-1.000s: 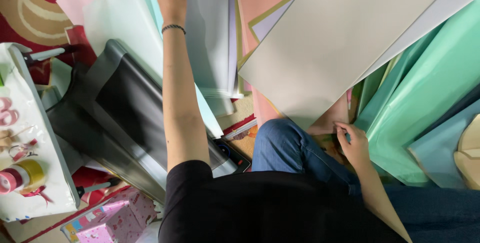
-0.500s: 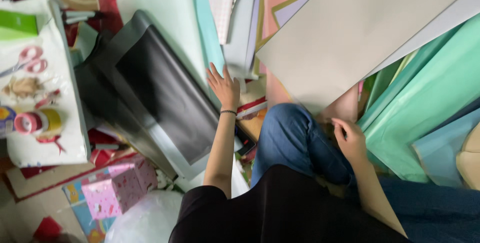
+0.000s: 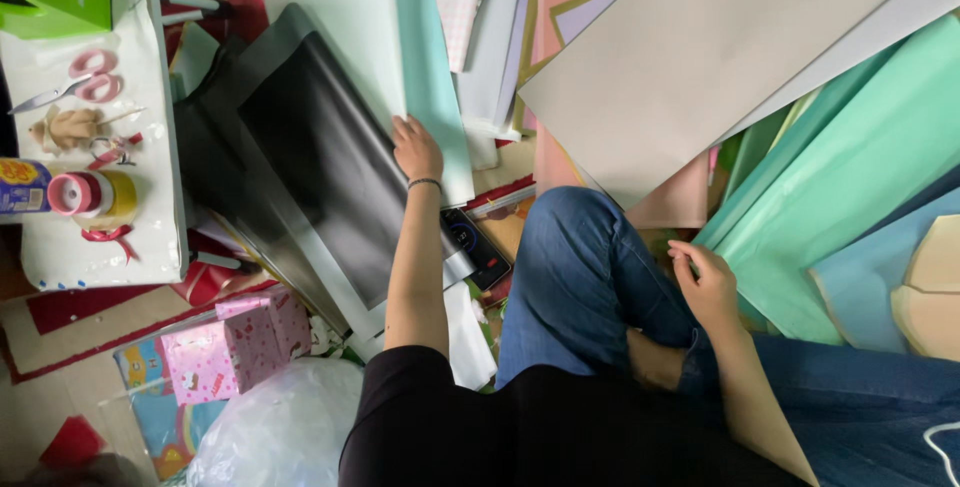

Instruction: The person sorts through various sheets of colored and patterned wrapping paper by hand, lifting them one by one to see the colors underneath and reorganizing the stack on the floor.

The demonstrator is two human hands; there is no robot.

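The left hand [image 3: 416,150] lies flat, fingers spread in no grip, on a pale mint paper sheet [image 3: 400,37] beside black glossy sheets [image 3: 320,162], while the right hand [image 3: 707,284], fingers loosely curled, touches a green paper sheet [image 3: 850,157].

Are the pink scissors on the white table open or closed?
Closed. The pink scissors lie flat on the white table: the two handle rings sit side by side, touching, and the blades show as a single point.
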